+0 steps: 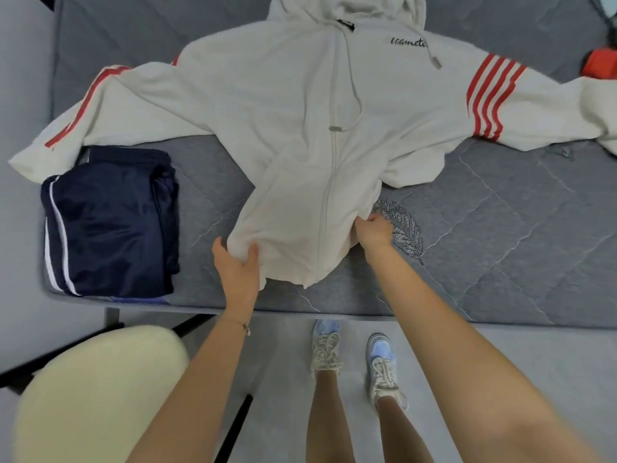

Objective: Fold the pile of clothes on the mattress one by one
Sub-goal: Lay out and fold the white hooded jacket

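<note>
A cream zip hoodie [290, 105] with red sleeve stripes lies front up on the grey quilted mattress [500, 235], both sleeves spread wide and the hood at the far side. Its lower part is bunched narrow toward the near edge. My left hand [237, 265] grips the hem's left corner, thumb on top of the cloth. My right hand [374, 230] pinches the hem's right corner. A folded navy garment [110, 222] with white side stripes sits at the mattress's near left corner, under the tip of the hoodie's left sleeve.
A red-orange item [599, 63] and a pale blue one [606, 6] lie at the far right edge. A cream cushioned chair [96, 389] with black legs stands on the grey floor at lower left. My sneakers [354, 359] stand just before the mattress edge.
</note>
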The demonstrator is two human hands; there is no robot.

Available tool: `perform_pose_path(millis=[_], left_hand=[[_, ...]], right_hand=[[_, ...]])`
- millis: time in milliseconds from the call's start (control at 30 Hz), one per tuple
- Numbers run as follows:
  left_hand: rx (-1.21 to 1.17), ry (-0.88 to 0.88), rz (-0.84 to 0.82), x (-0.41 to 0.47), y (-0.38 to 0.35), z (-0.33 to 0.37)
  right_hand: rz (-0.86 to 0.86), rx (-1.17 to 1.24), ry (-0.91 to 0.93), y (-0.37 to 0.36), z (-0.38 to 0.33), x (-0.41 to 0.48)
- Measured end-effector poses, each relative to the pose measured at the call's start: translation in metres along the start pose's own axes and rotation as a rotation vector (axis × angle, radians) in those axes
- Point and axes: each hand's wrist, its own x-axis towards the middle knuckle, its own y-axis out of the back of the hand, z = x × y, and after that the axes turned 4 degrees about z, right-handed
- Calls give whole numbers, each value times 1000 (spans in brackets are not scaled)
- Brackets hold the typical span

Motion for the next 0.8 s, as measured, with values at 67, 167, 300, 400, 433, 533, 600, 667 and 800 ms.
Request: perform_pose_path(millis=[67, 167, 300, 400, 433, 533, 600, 667, 800], left_hand=[[-29, 16, 11, -3, -1, -2], [1, 54, 31, -6, -3, -5], [-18, 26, 63, -9, -3, -2], [-2, -31, 67, -18, -5, 0], [11, -43, 71, -22, -6, 1], [43, -65, 72, -33, -9, 4], [72, -55, 67, -43, -12, 5], [102, -29, 61, -52, -14, 5], [173, -68, 39, -64, -17, 6]], right_hand=[[-33, 78, 12, 0, 1, 0], [-6, 293, 32, 7, 4, -12], [33, 424, 29, 34, 12, -26], [91, 494, 30, 62, 19, -33], [111, 506, 41, 70, 21, -35], [199, 539, 50, 90, 29, -40], [286, 588, 43, 101, 34, -43], [371, 609, 63, 109, 39, -47], [459, 599, 124, 121, 47, -52]])
